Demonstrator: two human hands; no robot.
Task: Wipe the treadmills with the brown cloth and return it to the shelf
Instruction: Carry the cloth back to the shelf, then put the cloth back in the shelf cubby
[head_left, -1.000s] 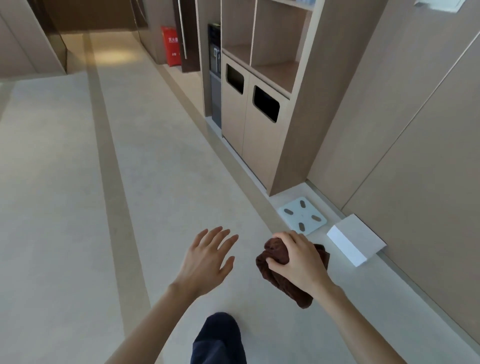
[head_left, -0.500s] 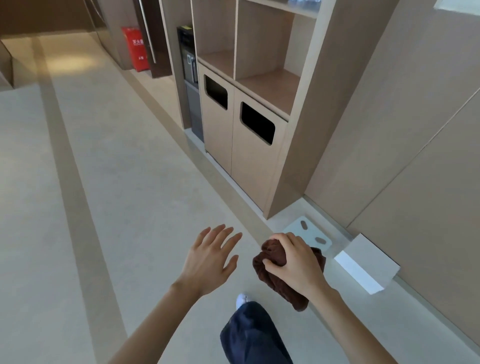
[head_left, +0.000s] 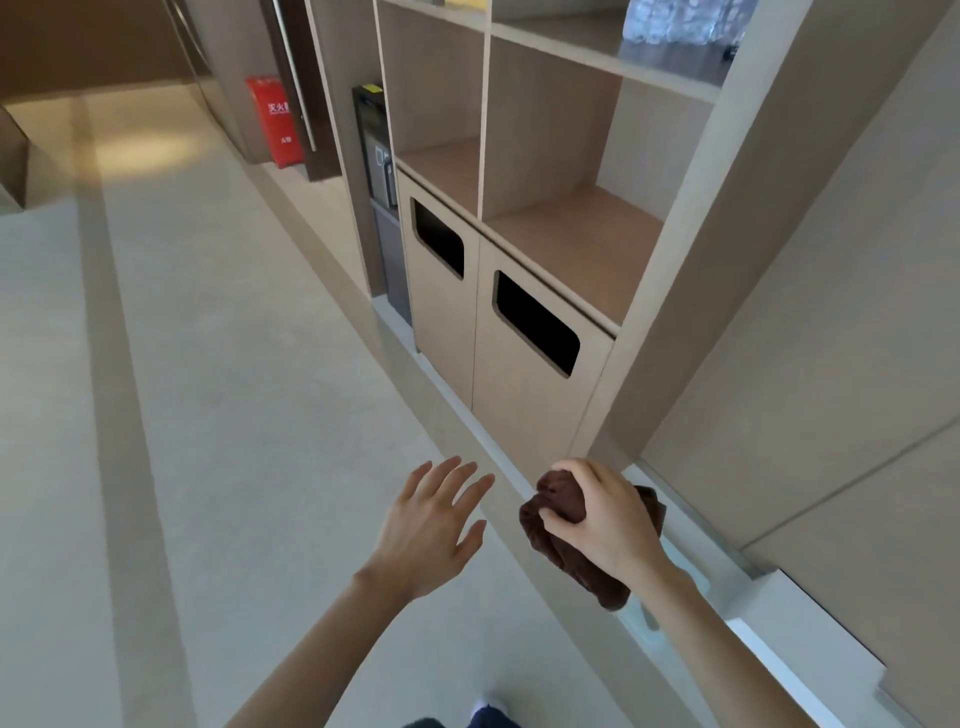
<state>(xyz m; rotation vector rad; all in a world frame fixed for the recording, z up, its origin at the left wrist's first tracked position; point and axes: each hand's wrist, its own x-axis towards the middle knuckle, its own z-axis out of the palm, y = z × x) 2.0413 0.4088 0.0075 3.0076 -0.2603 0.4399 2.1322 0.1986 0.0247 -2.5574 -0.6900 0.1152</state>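
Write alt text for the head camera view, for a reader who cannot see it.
A person's right hand grips a bunched brown cloth, with the left hand open beside it, fingers spread, above a pale floor. Ahead on the right is a wooden shelf unit with open compartments over two doors with dark slots. A red box stands farther along the wall.

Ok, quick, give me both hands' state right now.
Left hand: open, fingers spread, holding nothing.
Right hand: closed around the bunched brown cloth, holding it up in front of the shelf.
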